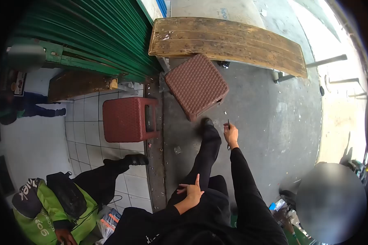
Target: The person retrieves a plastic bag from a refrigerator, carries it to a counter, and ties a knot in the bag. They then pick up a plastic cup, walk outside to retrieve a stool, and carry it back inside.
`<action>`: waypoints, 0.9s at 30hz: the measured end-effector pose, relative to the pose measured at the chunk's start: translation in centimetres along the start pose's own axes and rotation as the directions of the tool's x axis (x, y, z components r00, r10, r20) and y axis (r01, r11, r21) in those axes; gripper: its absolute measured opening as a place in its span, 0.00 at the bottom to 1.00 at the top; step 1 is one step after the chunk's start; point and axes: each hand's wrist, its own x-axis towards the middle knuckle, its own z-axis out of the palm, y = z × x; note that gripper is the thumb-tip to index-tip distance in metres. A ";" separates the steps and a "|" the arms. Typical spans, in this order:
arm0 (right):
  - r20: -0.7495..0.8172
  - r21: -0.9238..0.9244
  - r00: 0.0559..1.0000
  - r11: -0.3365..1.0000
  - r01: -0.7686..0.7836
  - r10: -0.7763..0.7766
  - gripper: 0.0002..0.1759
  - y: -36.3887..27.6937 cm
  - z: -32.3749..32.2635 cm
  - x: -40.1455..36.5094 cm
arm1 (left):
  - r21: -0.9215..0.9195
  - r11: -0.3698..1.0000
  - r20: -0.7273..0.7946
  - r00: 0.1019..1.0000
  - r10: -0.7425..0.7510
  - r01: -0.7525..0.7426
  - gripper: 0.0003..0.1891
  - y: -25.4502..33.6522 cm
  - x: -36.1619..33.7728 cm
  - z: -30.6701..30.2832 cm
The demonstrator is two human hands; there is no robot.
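My left hand (191, 192) rests over my dark-clothed thigh, its index finger stretched out and the other fingers apart, with nothing in it. My right hand (231, 134) is held out over the grey floor, to the right of my lower leg. Its fingers are closed around a thin dark object (228, 123), which looks like a pen or stick; its exact kind is too small to tell. Beyond my foot stands a brown woven-pattern stool (197, 85), turned at an angle. Another reddish-brown stool (124, 119) lies to the left.
A long wooden bench (229, 41) crosses the top. Green folding shutters (98, 36) are at the upper left. A person in a green jacket (49, 208) sits at the lower left, and another person (32, 104) is at the far left. Blurred round shape at lower right.
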 end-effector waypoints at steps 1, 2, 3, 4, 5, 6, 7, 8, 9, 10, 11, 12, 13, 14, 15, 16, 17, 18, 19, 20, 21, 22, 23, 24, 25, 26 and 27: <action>-0.073 -0.053 0.992 0.993 0.101 -0.105 0.10 -1.5 -0.3 5.4 | -0.004 1.000 0.031 0.999 -0.026 0.026 0.47 0.5 0.6 -3.7; -0.001 -0.021 0.998 0.998 0.056 -0.056 0.14 -2.9 -0.4 10.2 | 0.050 0.990 -0.055 0.990 -0.129 0.132 0.48 1.6 1.9 -4.3; -0.026 -0.086 0.987 0.984 0.158 -0.161 0.21 -3.6 -0.4 14.3 | -0.016 0.996 -0.044 0.995 -0.093 0.092 0.48 1.6 1.9 -6.2; 0.058 -0.192 0.993 0.975 0.109 -0.100 0.29 -5.1 -0.9 17.9 | -0.076 0.995 -0.046 0.997 -0.063 0.059 0.49 0.5 1.9 -8.4; 0.285 -0.121 0.953 0.990 -0.073 0.105 0.40 -5.6 -1.1 21.7 | -0.127 0.991 -0.071 0.997 -0.043 0.034 0.49 -0.7 2.6 -10.6; 0.305 -0.072 0.949 0.996 -0.058 0.077 0.45 -6.5 -0.7 23.9 | -0.224 0.974 -0.053 0.997 -0.057 0.044 0.50 -0.7 2.9 -11.5; 0.328 -0.023 0.944 0.999 -0.036 0.041 0.50 -6.8 0.1 26.0 | -0.263 0.963 -0.050 0.995 -0.081 0.065 0.51 -0.6 2.7 -12.9; 0.470 0.079 0.881 0.991 -0.104 0.054 0.51 -7.2 0.9 27.9 | -0.306 0.948 -0.044 0.994 -0.105 0.087 0.51 -0.3 2.4 -14.3; 0.607 0.157 0.792 0.969 -0.192 0.059 0.52 -7.4 1.7 29.3 | -0.348 0.931 -0.033 0.991 -0.128 0.108 0.52 0.0 2.1 -15.2; 0.731 0.208 0.681 0.933 -0.293 0.051 0.53 -7.7 2.3 30.3 | -0.473 0.874 -0.031 0.989 -0.142 0.111 0.54 0.8 2.3 -15.6; 0.805 0.197 0.591 0.916 -0.350 0.053 0.52 -8.3 2.4 31.2 | -0.578 0.807 -0.035 0.985 -0.168 0.117 0.54 1.6 2.4 -16.4; 0.870 0.169 0.489 0.895 -0.412 0.061 0.52 -9.2 2.0 31.5 | -0.673 0.729 -0.031 0.980 -0.194 0.123 0.55 2.4 1.9 -16.9; 0.923 0.130 0.379 0.874 -0.468 0.066 0.52 -10.0 1.8 31.4 | -0.759 0.638 -0.025 0.974 -0.226 0.129 0.55 3.4 1.3 -17.4; 0.918 0.155 0.396 0.900 -0.407 0.021 0.50 -10.8 1.9 31.0 | -0.832 0.535 -0.004 0.963 -0.270 0.147 0.56 4.7 1.5 -18.0; 0.913 0.177 0.408 0.922 -0.344 -0.023 0.49 -11.6 1.7 30.0 | -0.893 0.423 0.023 0.952 -0.306 0.157 0.57 6.6 1.4 -18.4; 0.905 0.228 0.417 0.922 -0.314 -0.081 0.44 -13.8 0.7 28.2 | -0.937 0.308 0.054 0.941 -0.333 0.163 0.58 8.7 0.9 -18.5; 0.921 0.164 0.387 0.941 -0.295 -0.039 0.41 -16.0 0.0 26.7 | -0.972 0.176 0.099 0.950 -0.297 0.157 0.59 10.4 0.8 -18.7; 0.933 0.110 0.359 0.956 -0.271 -0.005 0.39 -18.1 -0.7 24.9 | -0.988 0.039 0.134 0.955 -0.265 0.149 0.59 11.9 0.8 -18.8; 0.941 0.059 0.336 0.969 -0.241 0.026 0.37 -20.0 -1.6 23.5 | -0.986 -0.098 0.157 0.960 -0.233 0.138 0.60 13.2 0.5 -19.0; 0.947 0.033 0.314 0.955 -0.296 0.065 0.35 -24.7 -4.4 20.9 | -0.960 -0.228 0.198 0.970 -0.143 0.162 0.59 12.5 -3.2 -19.0; 0.955 0.024 0.286 0.937 -0.348 0.082 0.34 -27.6 -5.7 19.4 | -0.918 -0.352 0.222 0.972 -0.070 0.184 0.58 12.4 -4.4 -19.1; 0.963 0.016 0.254 0.916 -0.400 0.094 0.32 -29.9 -6.8 18.2 | -0.861 -0.465 0.231 0.973 -0.002 0.203 0.58 12.4 -5.4 -18.8; 0.965 -0.051 0.211 0.901 -0.431 0.156 0.32 -33.3 -7.8 16.7 | -0.843 -0.509 0.230 0.972 -0.045 0.175 0.54 11.3 -8.5 -17.5; 0.963 -0.120 0.163 0.884 -0.452 0.214 0.31 -35.9 -8.4 15.9 | -0.818 -0.556 0.234 0.968 -0.093 0.145 0.51 11.4 -10.6 -16.1; 0.968 -0.169 0.094 0.881 -0.442 0.233 0.30 -38.6 -9.2 14.8 | -0.694 -0.712 0.242 0.966 -0.086 0.110 0.47 11.9 -11.5 -13.9; 0.964 -0.224 0.031 0.873 -0.434 0.263 0.28 -41.7 -10.1 13.3 | -0.545 -0.835 0.240 0.968 -0.070 0.074 0.44 12.9 -11.9 -10.8; 0.954 -0.285 -0.013 0.888 -0.360 0.300 0.27 -47.9 -13.2 10.5 | -0.385 -0.921 0.295 0.954 -0.054 0.067 0.30 14.3 -12.6 -7.5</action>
